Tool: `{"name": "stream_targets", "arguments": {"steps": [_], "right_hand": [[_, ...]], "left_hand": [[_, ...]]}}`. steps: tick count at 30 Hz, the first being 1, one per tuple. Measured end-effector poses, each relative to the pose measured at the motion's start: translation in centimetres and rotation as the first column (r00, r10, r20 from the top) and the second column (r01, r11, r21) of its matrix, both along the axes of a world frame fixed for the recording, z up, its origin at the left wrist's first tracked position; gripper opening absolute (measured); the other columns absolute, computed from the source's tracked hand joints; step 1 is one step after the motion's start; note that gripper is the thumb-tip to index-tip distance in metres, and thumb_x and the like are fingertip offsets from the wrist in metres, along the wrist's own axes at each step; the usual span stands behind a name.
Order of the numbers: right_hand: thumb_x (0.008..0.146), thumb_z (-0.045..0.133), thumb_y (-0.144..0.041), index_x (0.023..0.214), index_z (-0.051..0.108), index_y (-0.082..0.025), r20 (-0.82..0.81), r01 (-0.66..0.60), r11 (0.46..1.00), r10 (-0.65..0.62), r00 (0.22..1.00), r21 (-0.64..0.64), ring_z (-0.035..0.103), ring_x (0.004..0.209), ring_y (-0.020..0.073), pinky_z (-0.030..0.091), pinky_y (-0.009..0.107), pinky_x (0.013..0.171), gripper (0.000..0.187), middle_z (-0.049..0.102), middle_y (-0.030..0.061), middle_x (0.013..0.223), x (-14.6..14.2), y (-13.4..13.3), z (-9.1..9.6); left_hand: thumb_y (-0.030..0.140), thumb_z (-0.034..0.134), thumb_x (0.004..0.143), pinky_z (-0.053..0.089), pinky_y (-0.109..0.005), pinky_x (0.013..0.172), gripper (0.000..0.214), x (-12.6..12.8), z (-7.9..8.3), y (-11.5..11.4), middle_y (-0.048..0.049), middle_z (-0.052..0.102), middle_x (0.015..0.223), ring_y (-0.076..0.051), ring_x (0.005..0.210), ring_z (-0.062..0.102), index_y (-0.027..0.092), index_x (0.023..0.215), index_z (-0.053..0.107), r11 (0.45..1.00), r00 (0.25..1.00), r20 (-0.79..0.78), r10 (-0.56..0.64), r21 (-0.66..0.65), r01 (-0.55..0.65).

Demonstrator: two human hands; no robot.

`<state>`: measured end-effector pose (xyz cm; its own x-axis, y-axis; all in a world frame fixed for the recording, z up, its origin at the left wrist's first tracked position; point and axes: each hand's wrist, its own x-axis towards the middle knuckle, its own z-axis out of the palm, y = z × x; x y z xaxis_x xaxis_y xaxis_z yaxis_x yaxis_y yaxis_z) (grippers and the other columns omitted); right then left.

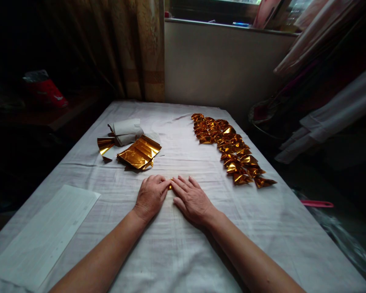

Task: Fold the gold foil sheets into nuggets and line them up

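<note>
My left hand (151,194) and my right hand (191,199) lie side by side on the white cloth (183,252), fingertips meeting over a small piece of gold foil paper (170,185) that mostly hides beneath them. The left fingers are curled down onto it; the right fingers lie flat and together, pressing on it. A stack of flat gold foil sheets (139,152) sits just beyond my left hand. A long row of several folded gold pieces (230,148) runs along the right side of the cloth.
A roll of white paper (125,131) and a loose gold scrap (105,144) lie by the stack. A white sheet (45,236) lies at the near left. Curtains (125,49) and a wall stand behind the table; a pink handle (317,203) shows beyond the right edge.
</note>
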<state>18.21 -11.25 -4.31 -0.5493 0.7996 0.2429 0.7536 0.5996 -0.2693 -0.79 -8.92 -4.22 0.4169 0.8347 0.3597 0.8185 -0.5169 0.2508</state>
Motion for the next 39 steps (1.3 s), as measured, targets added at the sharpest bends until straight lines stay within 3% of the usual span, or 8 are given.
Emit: {"name": "stream_targets", "arguments": {"steps": [8,12,16,22,27,32,35,39], "right_hand": [[0.100,0.043,-0.046,0.152,0.035,-0.020,0.178,0.172,0.971,-0.142,0.974,-0.168,0.027,0.148,0.0270,0.016,0.056,0.120,0.059,0.031,0.0096,0.158,1.2,-0.6,0.5],[0.101,0.038,-0.049,0.153,0.033,-0.021,0.213,0.233,0.953,-0.191,0.958,-0.193,0.023,0.149,0.0267,0.015,0.055,0.120,0.059,0.028,0.0085,0.159,1.3,-0.8,0.6],[0.100,0.036,-0.052,0.154,0.031,-0.021,0.212,0.231,0.952,-0.188,0.959,-0.201,0.021,0.149,0.0262,0.014,0.054,0.121,0.062,0.027,0.0075,0.160,1.1,-0.9,0.7],[0.100,0.039,-0.048,0.153,0.031,-0.021,0.209,0.239,0.946,-0.194,0.958,-0.219,0.021,0.150,0.0261,0.014,0.054,0.120,0.060,0.026,0.0072,0.160,1.1,-0.9,0.9],[0.099,0.042,-0.047,0.152,0.034,-0.021,0.200,0.268,0.941,-0.228,0.953,-0.206,0.022,0.149,0.0274,0.015,0.054,0.120,0.059,0.028,0.0072,0.160,0.8,-1.1,0.9],[0.099,0.044,-0.045,0.150,0.039,-0.020,0.193,0.301,0.939,-0.268,0.944,-0.167,0.026,0.147,0.0292,0.016,0.054,0.118,0.057,0.033,0.0080,0.158,0.1,-1.3,0.9],[0.098,0.047,-0.042,0.144,0.047,-0.018,0.173,0.335,0.935,-0.314,0.934,-0.113,0.034,0.143,0.0300,0.024,0.051,0.115,0.052,0.042,0.0103,0.154,-0.6,-1.2,1.3],[0.096,0.051,-0.035,0.121,0.064,-0.021,0.162,0.360,0.932,-0.348,0.923,-0.049,0.054,0.119,0.0263,0.041,0.037,0.097,0.032,0.061,0.0098,0.133,-1.3,-0.5,2.2]], "left_hand": [[0.021,0.056,0.093,0.046,-0.036,0.079,0.023,-0.3,0.2,-0.1,-0.0042,0.068,0.098,-0.022,0.092,0.058,0.027,0.109,0.071,0.999,1.000,-0.022,0.015,-0.043,-0.016],[0.025,0.054,0.094,0.046,-0.040,0.092,0.026,0.1,0.6,-0.7,-0.0061,0.069,0.116,-0.025,0.107,0.059,0.024,0.115,0.069,1.000,0.996,-0.084,-0.003,-0.020,0.001],[0.038,0.046,0.098,0.025,-0.050,0.116,0.041,0.8,0.6,-1.7,-0.0040,0.058,0.141,-0.028,0.135,0.044,0.025,0.136,0.056,0.989,0.976,-0.157,-0.149,-0.025,0.147],[0.047,0.036,0.100,0.014,-0.054,0.120,0.051,-0.7,0.2,-2.4,-0.0015,0.046,0.152,-0.027,0.143,0.036,0.026,0.146,0.044,0.978,0.959,-0.218,-0.180,-0.148,0.150],[0.041,0.040,0.100,0.013,-0.058,0.118,0.048,-2.6,0.2,-2.7,-0.0003,0.050,0.149,-0.029,0.142,0.037,0.029,0.146,0.044,0.981,0.961,-0.224,-0.160,-0.147,0.129],[0.031,0.046,0.098,0.019,-0.059,0.114,0.039,-2.2,0.8,-2.0,-0.0029,0.061,0.138,-0.030,0.130,0.050,0.028,0.136,0.055,0.987,0.971,-0.194,-0.140,-0.101,0.123],[0.028,0.054,0.095,0.029,-0.053,0.110,0.028,-1.4,1.6,-1.1,-0.0036,0.070,0.123,-0.027,0.117,0.058,0.026,0.120,0.064,0.990,0.978,-0.164,-0.132,-0.079,0.120],[0.026,0.058,0.092,0.044,-0.039,0.090,0.012,-0.6,2.6,0.0,-0.0044,0.074,0.098,-0.023,0.093,0.064,0.022,0.096,0.068,0.991,0.980,-0.168,-0.106,-0.100,0.090]]}}
